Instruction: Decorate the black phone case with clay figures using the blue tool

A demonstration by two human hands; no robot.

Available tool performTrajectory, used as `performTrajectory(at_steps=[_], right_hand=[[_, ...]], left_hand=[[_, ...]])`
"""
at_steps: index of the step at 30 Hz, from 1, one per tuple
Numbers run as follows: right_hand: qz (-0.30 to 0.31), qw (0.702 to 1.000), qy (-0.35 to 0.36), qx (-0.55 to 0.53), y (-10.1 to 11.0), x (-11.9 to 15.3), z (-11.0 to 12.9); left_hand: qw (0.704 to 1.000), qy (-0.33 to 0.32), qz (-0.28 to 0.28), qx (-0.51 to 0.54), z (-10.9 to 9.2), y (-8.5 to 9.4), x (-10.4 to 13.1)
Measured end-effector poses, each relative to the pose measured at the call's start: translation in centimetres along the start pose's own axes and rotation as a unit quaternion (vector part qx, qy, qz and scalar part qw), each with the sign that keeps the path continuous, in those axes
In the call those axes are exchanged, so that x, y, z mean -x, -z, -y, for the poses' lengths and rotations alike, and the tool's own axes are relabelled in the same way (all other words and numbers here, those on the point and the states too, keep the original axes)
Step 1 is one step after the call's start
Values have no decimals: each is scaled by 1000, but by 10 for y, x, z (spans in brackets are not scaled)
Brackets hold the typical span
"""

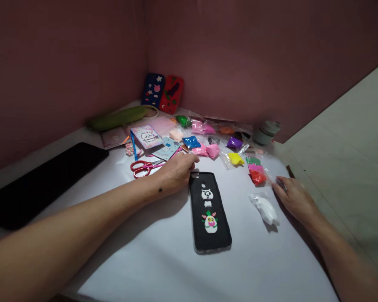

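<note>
A black phone case [212, 237] lies on the white table, with a white cat figure [207, 197] and a round white figure with green and pink parts [211, 223] on it. My left hand [178, 171] is at the top left corner of the case, fingers curled together; whatever they hold, if anything, is hidden. At the table's right edge is my right hand [294, 197], thumb and fingers bent near each other, with something small and unclear at the fingertips. Between the case and my right hand lies a packet of white clay [266, 210].
Red scissors [141, 168], cards [147, 137] and several colored clay packets [235, 158] spread across the back. Two decorated cases [153, 90] lean on the wall. A green pouch [119, 118], a black slab [50, 182] and a jar [266, 133] stand around.
</note>
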State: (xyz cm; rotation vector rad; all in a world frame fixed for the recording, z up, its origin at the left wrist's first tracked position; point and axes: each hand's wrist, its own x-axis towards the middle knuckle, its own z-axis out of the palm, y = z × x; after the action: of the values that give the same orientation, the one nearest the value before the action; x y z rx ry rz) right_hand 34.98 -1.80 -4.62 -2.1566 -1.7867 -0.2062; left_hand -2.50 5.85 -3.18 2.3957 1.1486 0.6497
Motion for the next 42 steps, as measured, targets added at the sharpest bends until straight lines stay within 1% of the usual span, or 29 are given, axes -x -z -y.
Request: performTrajectory(at_steps=[3,5,7,9,11,13,15,16,17,18,20,22,24,27,29,31,34,36,39,41,42], right_hand=[[1,999,-17,-42,-9,4,2],[-2,996,-41,-81,-6,6,3],[-16,989,-75,-125,3,8,5],[-50,977,-111,-175,18,11,8],[-98,957,-139,-233,39,17,17],[-118,938,-137,-297,62,26,35],[-124,914,-125,-365,80,38,61],[-102,907,-120,-391,86,43,76],[-64,883,-116,-451,89,49,91],[-24,861,-106,-497,90,54,106],[42,835,-91,-541,85,62,130],[86,817,-80,-564,77,69,146],[114,805,-67,-579,70,75,155],[145,794,-56,-588,63,81,160],[169,786,-70,-590,62,82,160],[207,776,-86,-590,62,83,158],[251,778,-99,-568,64,82,156],[257,785,-103,-554,64,82,155],[266,780,-111,-556,64,85,158],[262,785,-106,-551,64,88,160],[257,792,-97,-546,64,89,161]], left_hand=[[1000,-3,-5,-4,0,1,1],[1000,-8,-19,-3,2,1,1],[999,-14,-41,2,3,1,2],[997,-22,-69,12,1,3,2],[995,-36,-93,30,-5,7,3],[992,-56,-101,50,-16,12,7],[990,-71,-86,85,-31,17,13],[989,-72,-72,111,-38,19,17],[979,-56,-36,192,-46,20,21],[963,-44,7,265,-52,21,25],[926,-16,87,366,-64,22,34],[897,6,156,412,-71,20,39],[882,25,200,426,-75,17,43],[873,57,219,432,-76,12,44],[866,81,219,442,-76,11,43],[858,107,211,456,-76,10,41],[849,130,212,465,-75,11,40],[843,126,232,469,-75,11,40],[826,117,258,488,-74,10,42],[809,125,269,507,-74,8,43],[796,133,277,522,-73,7,44]])
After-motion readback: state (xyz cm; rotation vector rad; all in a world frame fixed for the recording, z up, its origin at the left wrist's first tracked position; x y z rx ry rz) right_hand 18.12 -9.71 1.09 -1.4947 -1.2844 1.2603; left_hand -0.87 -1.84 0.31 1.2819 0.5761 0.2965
